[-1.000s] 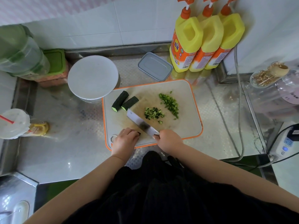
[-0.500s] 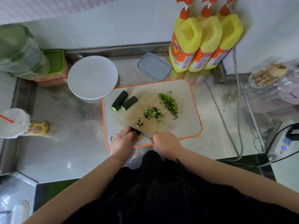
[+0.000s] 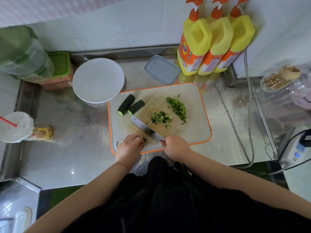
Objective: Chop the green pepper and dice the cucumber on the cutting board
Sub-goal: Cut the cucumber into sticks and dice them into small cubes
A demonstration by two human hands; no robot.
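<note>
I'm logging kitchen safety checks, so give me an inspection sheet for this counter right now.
Surface: steel counter, cutting board on it.
Job's things: two cucumber pieces, diced cucumber, chopped pepper, knife.
Clutter: three yellow bottles, white lid, grey box, cup with straw.
Hands: left hand holds a cucumber bit; right hand grips the knife.
Cables: grey cord beside the board, power strip.
Surroundings: tiled wall.
</note>
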